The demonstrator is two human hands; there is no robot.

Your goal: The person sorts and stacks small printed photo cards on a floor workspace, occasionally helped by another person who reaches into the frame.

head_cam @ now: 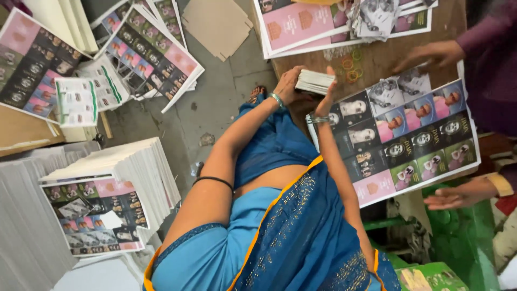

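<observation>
Both hands close on one small stack of white cards (314,81), held just above the wooden bench (377,59). The fingers of the left hand (289,85) wrap the stack's near end; the fingers of the right hand (326,96) press against its far side, thumb raised over the top edge. Each wrist bears a bangle. Just beyond the fingers lie coloured rubber bands (351,67) on bare wood. Beside the right hand, a large printed sheet of portrait panels (409,140) covers the bench edge. Farther out, another person's hand (428,55) rests on that sheet's upper corner, and a second hand (455,198) lies open at its lower edge. Beyond the bands sit more printed sheets (301,24). To the left-hand side, well apart, a tall pile of sheets (116,188) stands on the floor.
</observation>
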